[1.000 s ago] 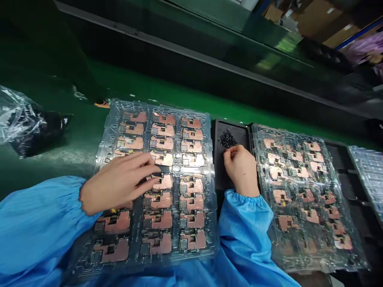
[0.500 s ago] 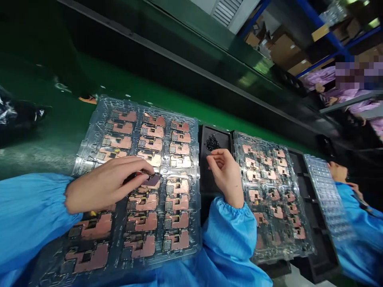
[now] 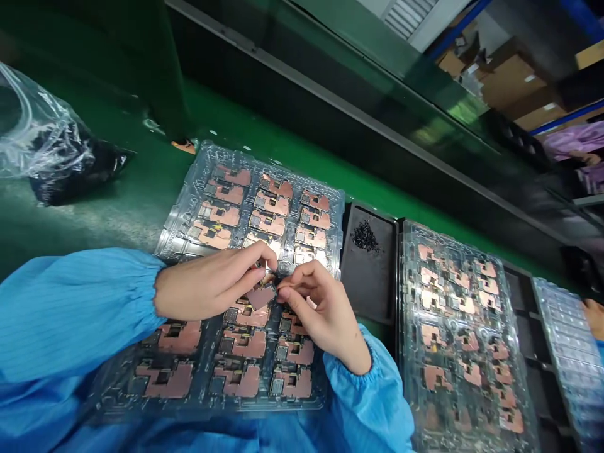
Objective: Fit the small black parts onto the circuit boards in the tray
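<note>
Hands meeting over a tray of copper-coloured boards.

Left hand (image 3: 212,286) pinches one small board (image 3: 261,294) between thumb and fingers, lifted a little above the middle of the clear tray (image 3: 189,214). Right hand (image 3: 321,311) brings thumb and forefinger pressed together to the right edge of this board; what they pinch is too small to tell. Just to the right is a black tray (image 3: 372,283) with a pile of tiny dark parts (image 3: 365,237), then a second clear tray (image 3: 462,327).

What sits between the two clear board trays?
In the head view, a black tray lies between left clear tray and right clear tray, holding a small pile of dark parts.
</note>
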Demonstrator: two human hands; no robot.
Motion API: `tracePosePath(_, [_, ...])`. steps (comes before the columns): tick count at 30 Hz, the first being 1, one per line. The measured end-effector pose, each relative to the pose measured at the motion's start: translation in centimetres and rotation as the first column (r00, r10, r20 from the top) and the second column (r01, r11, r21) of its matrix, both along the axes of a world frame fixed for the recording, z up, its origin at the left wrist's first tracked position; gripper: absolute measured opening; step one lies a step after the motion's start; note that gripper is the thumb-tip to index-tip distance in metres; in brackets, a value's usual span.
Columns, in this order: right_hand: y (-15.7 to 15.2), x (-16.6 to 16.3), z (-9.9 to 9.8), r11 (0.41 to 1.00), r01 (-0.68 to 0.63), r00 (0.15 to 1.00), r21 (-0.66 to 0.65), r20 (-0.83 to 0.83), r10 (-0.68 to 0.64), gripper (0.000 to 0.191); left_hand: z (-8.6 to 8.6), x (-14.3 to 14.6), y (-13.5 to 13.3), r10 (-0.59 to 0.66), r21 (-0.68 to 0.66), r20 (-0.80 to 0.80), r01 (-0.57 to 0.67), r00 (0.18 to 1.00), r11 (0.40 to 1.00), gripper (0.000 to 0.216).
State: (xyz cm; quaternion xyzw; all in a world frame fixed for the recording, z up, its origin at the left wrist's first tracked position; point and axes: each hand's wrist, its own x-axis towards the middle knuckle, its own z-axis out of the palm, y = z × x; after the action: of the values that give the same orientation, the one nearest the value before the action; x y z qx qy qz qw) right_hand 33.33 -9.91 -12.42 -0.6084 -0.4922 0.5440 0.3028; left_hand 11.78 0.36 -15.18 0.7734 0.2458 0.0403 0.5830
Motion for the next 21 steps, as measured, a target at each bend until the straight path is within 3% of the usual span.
tracePosePath(6, [0.21,-0.28,-0.84,0.989,0.038,0.959,-0.143,-0.275,-0.076,0.02,-0.49,-0.04,-0.04,-0.022,0.019,0.019,0.022,1.0,1.0,0.024])
tracePosePath(9, [0.24,-0.3,-0.9,0.984,0.041,0.938,-0.175,-0.333,-0.098,0.023,-0.36,-0.12,-0.07,-0.027,0.011,0.034,0.027,0.999,1.0,0.025])
tracePosePath(15, [0.41,-0.43,-1.1,0.985,0.044,0.964,-0.169,-0.251,-0.086,0.024,-0.72,-0.14,0.29,-0.043,-0.014,0.049,0.044,0.998,0.999,0.024])
tracePosePath(19, [0.26,-0.93,-0.67,0.992,0.042,0.998,-0.118,-0.045,-0.048,0.03,-0.32,0.19,0.48,-0.03,0.028,0.122,0.027,0.992,0.999,0.019])
tracePosePath(21, [0.01,-0.8,-0.85,0.996,0.044,0.998,-0.075,0.043,-0.041,0.036,-0.03,0.38,0.93,-0.108,0.011,0.096,0.107,0.99,0.994,0.02])
